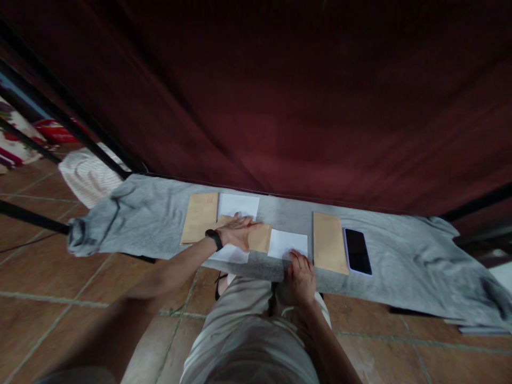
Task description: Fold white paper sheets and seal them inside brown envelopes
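My left hand (pixel 239 230) lies flat with spread fingers on a small brown envelope (pixel 262 238). A black band circles that wrist. White paper (pixel 239 204) shows beyond this envelope, and more white paper (pixel 232 254) on its near side. Touching the envelope's right end is a white sheet (pixel 287 243); whether it goes inside I cannot tell. My right hand (pixel 302 272) rests its extended fingertips on the sheet's near right corner, its thumb partly hidden. Larger brown envelopes lie on either side, one at left (pixel 200 216) and one at right (pixel 330 242).
A phone (pixel 358 250) with a pale purple edge lies beside the right envelope. Grey cloth (pixel 404 256) covers the narrow bench. Behind it hangs a dark red curtain (pixel 280 106). Black metal bars (pixel 96 146) and a striped cloth (pixel 90 173) are at left.
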Demonstrator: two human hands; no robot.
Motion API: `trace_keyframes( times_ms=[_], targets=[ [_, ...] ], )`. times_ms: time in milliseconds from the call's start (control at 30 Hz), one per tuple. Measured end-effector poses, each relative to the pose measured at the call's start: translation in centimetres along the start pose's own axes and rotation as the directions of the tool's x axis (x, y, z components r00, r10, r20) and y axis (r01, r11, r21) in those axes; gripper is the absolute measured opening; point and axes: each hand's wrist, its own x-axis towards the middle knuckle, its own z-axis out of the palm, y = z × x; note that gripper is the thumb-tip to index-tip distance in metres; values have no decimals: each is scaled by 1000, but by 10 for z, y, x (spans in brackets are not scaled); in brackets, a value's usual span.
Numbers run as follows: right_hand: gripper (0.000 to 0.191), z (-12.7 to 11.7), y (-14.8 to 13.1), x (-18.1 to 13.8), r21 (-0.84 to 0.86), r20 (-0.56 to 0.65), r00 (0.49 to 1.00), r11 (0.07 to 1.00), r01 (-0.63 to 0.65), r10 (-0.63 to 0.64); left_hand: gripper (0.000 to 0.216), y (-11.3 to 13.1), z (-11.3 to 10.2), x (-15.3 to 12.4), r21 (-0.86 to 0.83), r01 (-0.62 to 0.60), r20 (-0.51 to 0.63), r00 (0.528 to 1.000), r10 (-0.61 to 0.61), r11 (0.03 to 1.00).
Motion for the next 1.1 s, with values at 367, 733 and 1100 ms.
trace_keyframes(
  times_ms=[367, 733, 1100],
  targets=[
    [41, 0, 1, 0, 5, -7, 1000, 1000, 23, -23, 126, -3, -2, 17, 0, 1, 18, 1000, -1, 1000],
    [41, 7, 5, -3, -8, -36, 999, 999, 38, -38, 111, 20, -27, 5, 144, -89, -133, 985, 108, 986],
    [39, 7, 3, -3, -28, -30, 999, 999, 17, -18, 111, -30, -11, -63, 122, 141, -195, 974, -115, 982]
  ],
)
